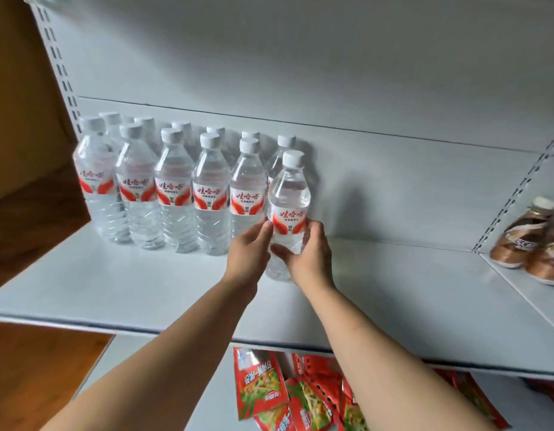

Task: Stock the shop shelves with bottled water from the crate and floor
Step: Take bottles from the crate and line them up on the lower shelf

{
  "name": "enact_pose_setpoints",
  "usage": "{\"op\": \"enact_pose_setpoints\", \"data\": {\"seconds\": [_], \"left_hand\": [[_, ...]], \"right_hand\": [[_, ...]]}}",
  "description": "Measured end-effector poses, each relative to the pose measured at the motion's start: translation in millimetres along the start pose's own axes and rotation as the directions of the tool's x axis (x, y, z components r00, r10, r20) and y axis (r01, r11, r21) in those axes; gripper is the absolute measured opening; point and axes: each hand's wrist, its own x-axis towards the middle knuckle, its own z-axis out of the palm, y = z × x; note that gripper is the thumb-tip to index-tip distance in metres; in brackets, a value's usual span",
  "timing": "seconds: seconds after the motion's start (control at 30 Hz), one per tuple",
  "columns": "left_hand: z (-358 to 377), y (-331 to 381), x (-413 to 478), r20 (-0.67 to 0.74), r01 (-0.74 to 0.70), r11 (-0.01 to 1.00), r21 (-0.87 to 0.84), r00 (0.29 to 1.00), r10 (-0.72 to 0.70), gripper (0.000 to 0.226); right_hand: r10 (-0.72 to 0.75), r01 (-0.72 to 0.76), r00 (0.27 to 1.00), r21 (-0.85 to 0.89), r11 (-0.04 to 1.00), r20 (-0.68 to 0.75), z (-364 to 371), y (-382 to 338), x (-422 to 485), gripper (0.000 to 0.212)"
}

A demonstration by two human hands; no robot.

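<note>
A clear water bottle [288, 194] with a white cap and a red-and-white label stands upright on the white shelf [114, 281], at the right end of the front row. My left hand [249, 253] grips its lower left side. My right hand [306, 253] wraps its lower right side. To its left, several identical water bottles [173, 188] stand in two rows against the back panel. No crate or floor stock is in view.
Brown drink bottles [524, 237] stand on the neighbouring shelf section at the far right. Red snack packets [269, 387] lie on the lower shelf under my arms. A brown wooden surface [27, 150] borders the shelf's left end. Bare shelf stretches right of the held bottle.
</note>
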Motion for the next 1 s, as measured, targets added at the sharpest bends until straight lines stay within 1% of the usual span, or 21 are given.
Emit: {"op": "enact_pose_setpoints", "data": {"seconds": [0.07,0.13,0.23,0.37,0.43,0.53,0.67,0.8,0.9,1.0], "left_hand": [[0.5,-2.5,5.4,-0.024,-0.030,0.999,0.016,0.999,0.031,0.033],[1.8,-4.8,6.9,-0.051,-0.048,0.999,0.023,0.997,0.049,0.038],[6.4,-7.5,3.6,-0.084,-0.058,0.997,0.047,0.995,0.062,0.039],[12.8,-7.2,3.2,-0.182,-0.066,0.992,0.110,0.980,0.085,0.036],[13.5,-9.2,5.1,-0.198,-0.063,0.992,0.106,0.977,0.083,0.039],[13.3,-12.8,9.9,-0.196,-0.027,0.997,0.073,0.980,0.040,0.043],[12.5,-12.1,16.9,-0.176,-0.016,0.999,0.048,0.984,0.024,0.027],[11.2,-10.6,17.8,-0.191,0.012,0.999,0.035,0.982,-0.006,0.025],[15.1,6.1,2.4,-0.203,0.096,0.991,0.090,0.976,-0.076,0.029],[20.5,43.7,-17.0,-0.199,0.171,0.970,0.172,0.971,-0.136,0.034]], "right_hand": [[-0.037,0.038,0.998,-0.013,0.999,0.046,2.2,7.0,3.0,0.059],[-0.066,0.067,0.997,-0.027,0.997,0.026,6.0,12.7,6.1,0.054],[-0.067,0.067,0.998,-0.020,0.998,-0.019,12.9,14.3,9.0,0.049],[-0.064,0.063,0.998,-0.044,0.997,-0.012,14.1,12.6,15.5,0.046],[-0.064,0.063,0.998,-0.038,0.997,-0.010,13.6,12.1,21.0,0.045],[-0.064,0.064,0.998,-0.038,0.997,-0.007,14.8,13.9,30.6,0.046],[-0.058,0.058,0.998,-0.017,0.998,0.000,14.5,17.7,37.9,0.048],[-0.014,0.015,0.999,-0.015,1.000,0.041,10.2,15.6,40.1,0.057],[0.082,-0.078,0.994,-0.067,0.995,0.066,-4.7,0.5,33.3,0.069],[0.143,-0.136,0.989,-0.112,0.984,0.050,-36.2,-29.2,20.6,0.061]]}}
